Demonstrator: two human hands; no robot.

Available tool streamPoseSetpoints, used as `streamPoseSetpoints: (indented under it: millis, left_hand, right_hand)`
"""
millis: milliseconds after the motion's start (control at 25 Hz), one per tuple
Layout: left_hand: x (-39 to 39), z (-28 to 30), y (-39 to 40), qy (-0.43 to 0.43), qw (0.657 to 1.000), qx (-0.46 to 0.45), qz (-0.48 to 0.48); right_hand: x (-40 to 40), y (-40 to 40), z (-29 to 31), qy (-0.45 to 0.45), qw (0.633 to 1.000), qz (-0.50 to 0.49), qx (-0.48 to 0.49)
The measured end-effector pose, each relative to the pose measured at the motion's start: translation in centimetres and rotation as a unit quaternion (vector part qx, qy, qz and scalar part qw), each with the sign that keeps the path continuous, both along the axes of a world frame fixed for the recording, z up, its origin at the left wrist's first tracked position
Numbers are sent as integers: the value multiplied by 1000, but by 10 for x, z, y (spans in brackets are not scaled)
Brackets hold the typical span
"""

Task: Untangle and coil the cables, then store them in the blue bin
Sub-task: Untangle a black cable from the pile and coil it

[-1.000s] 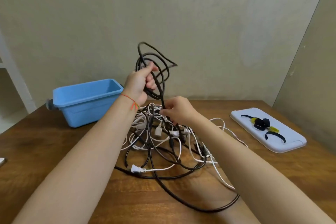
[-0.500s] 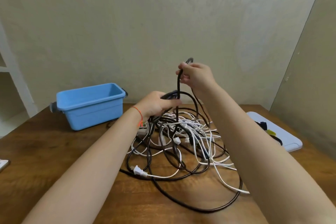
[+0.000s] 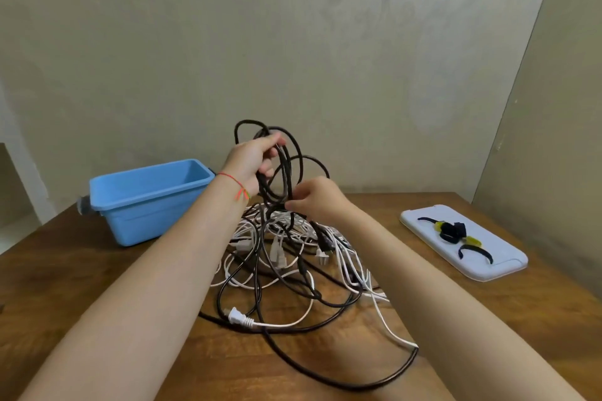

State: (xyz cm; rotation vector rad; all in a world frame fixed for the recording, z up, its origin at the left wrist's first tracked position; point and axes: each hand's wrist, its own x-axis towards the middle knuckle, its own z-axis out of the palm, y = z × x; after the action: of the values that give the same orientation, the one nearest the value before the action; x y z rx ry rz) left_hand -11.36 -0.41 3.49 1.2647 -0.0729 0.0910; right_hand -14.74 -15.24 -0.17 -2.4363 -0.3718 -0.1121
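Presently, several loops of black cable are held raised above the table, gathered in the left hand, whose fingers are curled round the bundle with the thumb on top. From these loops the cable runs down into a tangled heap of black and white cables lying on the wooden table. The right hand is positioned just below and right of the loops; its fingertips are pinched on a black strand where it leaves the coil. A white plug is seen at the near edge of the heap, and one long black loop sweeps toward the near table edge. The blue bin stands on the table to the left of the heap, apart from it, open side up. On the right, well apart, a white tray is noted, bearing black and yellow cable ties.
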Motion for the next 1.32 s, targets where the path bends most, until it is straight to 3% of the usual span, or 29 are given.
streamPoseSetpoints:
  millis: [80,160,280,320,400,440,520,640,720,800,920,1000,1080,1200,1320]
  left_hand:
    - [-1,-2,2,-24,999,-47,15]
    - [-3,-11,10,-42,998,-24,31]
    - [-11,-18,18,-62,988,137,25]
    - [-13,-20,18,-63,974,216,22]
    - [-21,-28,11,-48,945,324,13]
    - [-24,-33,8,-38,943,329,6]
    - [-24,-42,6,-28,957,289,9]
    - [-13,-51,8,-7,968,240,77]
    - [-9,-50,7,2,970,221,101]
    - [-9,-49,5,-1,969,218,116]
    - [-7,-45,1,-14,968,231,101]
    - [-6,-47,-2,-15,967,237,95]
    - [-9,-45,-8,-14,972,218,87]
    - [-15,-38,-11,-21,989,149,-17]
    - [-27,-33,-12,-42,952,282,-111]
  right_hand:
    - [5,5,4,-45,996,15,-77]
    - [10,3,14,-74,995,10,-60]
    - [18,-1,34,-128,984,-46,117]
    - [21,1,38,-140,982,-47,114]
    - [21,8,45,-141,990,-11,-8]
    - [20,9,46,-149,988,-4,-40]
    - [27,4,51,-158,987,-31,22]
    - [26,1,44,-147,989,-24,-9]
    - [31,-1,44,-183,981,-43,39]
    - [27,0,45,-180,983,-29,-5]
    - [34,-3,57,-205,973,-59,85]
    - [30,0,58,-194,977,-46,69]
    - [32,0,56,-200,967,-76,142]
    - [27,0,42,-81,968,-70,227]
    - [22,0,41,-24,922,-77,379]
